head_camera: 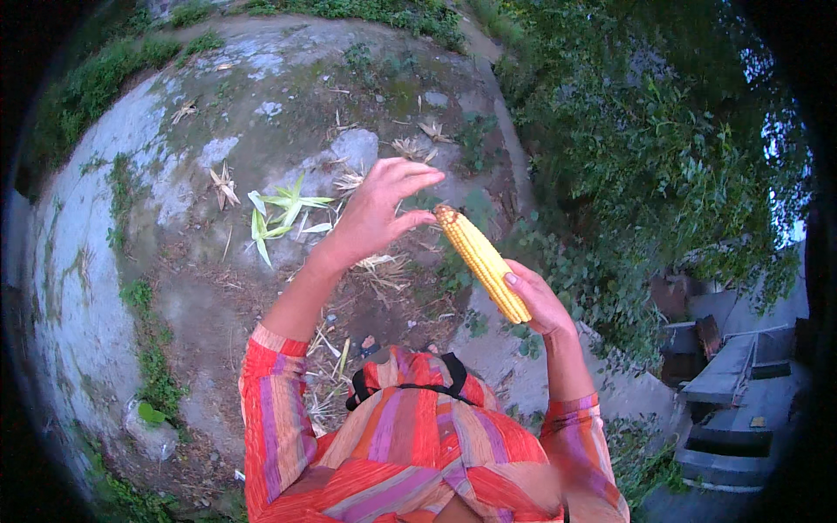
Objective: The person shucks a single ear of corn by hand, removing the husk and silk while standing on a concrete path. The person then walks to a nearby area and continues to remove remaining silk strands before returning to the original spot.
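A husked ear of yellow corn (482, 263) slants in front of me, its brownish end up and to the left. My right hand (539, 297) grips it near its lower end, with the thumb on the kernels. By the upper end is my left hand (395, 199), its fingers and thumb apart and holding nothing; the thumb tip is close to the cob's end, and whether it touches I cannot tell. Green corn husks (284, 209) lie on the ground to the left, and dry husks (224, 185) are scattered about.
Rocky, earthy ground (189, 287) spreads below me, with a pale stone (356, 149) ahead. Leafy bushes and trees (621, 150) stand to the right. Grey concrete structures (726, 379) that look like steps or ledges are at the lower right. Weeds (153, 366) grow at the left.
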`<state>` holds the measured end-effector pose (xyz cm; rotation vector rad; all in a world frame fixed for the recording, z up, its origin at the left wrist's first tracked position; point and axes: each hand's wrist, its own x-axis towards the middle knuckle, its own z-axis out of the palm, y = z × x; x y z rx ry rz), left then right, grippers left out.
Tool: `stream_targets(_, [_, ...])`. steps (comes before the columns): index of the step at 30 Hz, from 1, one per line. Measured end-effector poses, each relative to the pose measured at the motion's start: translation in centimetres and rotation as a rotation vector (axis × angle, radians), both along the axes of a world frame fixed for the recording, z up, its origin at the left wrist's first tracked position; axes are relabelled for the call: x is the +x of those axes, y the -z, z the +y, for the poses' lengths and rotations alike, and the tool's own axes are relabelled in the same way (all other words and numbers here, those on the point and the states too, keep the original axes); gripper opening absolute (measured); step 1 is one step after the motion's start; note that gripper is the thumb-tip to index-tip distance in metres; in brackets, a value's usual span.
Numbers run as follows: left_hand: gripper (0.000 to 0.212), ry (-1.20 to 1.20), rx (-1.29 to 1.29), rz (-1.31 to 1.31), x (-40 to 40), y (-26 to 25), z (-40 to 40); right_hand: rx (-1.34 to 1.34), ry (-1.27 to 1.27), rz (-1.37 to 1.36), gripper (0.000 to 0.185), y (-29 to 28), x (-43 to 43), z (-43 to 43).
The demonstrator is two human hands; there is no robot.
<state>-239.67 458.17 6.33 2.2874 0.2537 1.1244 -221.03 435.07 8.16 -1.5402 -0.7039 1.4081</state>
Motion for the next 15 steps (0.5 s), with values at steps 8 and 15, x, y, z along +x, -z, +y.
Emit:
stream_targets(8, [0.026,0.284,-0.126,0.254,0.1,1.4,-0.3,-0.007,-0.085,-0.054,0.051,1.1,-1.3,0.2])
stream_targets(15, [0.01,0.177,0.126,0.14,-1.2,5.0,-2.0,0.028,-0.111,-0.392,0.05,2.1,-2.2,-0.3])
